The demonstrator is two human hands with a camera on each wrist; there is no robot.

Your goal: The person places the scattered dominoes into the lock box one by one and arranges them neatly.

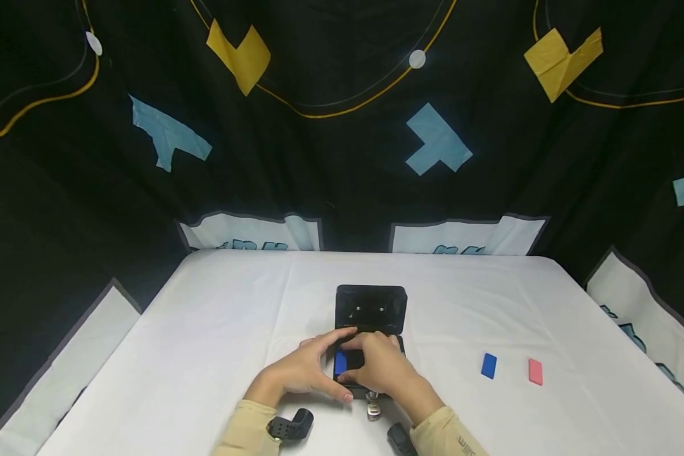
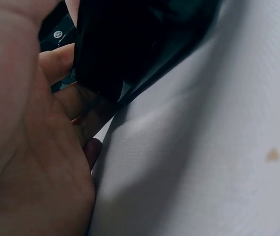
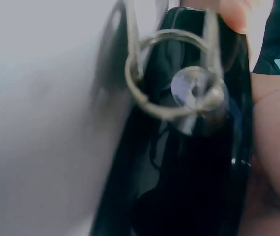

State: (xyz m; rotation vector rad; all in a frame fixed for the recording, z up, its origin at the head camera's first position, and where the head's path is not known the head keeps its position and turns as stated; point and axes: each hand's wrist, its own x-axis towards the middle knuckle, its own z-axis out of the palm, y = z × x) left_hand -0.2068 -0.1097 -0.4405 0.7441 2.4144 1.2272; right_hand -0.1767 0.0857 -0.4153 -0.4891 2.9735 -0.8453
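Observation:
A small black cash box (image 1: 370,308) stands on the table with its lid raised. A metal key with a ring (image 1: 373,406) hangs at its front; the right wrist view shows the ring (image 3: 167,115) before the round lock (image 3: 191,91). My left hand (image 1: 304,370) holds the box's left side, thumb at the front corner, fingers toward the back. In the left wrist view its fingers (image 2: 66,101) touch the black wall. My right hand (image 1: 384,367) reaches into the box, its curled thumb and index finger at the ends of a blue block (image 1: 340,363) along the left wall.
To the right on the white table (image 1: 222,335) lie another blue block (image 1: 489,365) and a pink block (image 1: 535,372). A dark curtain (image 1: 342,158) with coloured patches hangs behind the table. Black straps circle both wrists.

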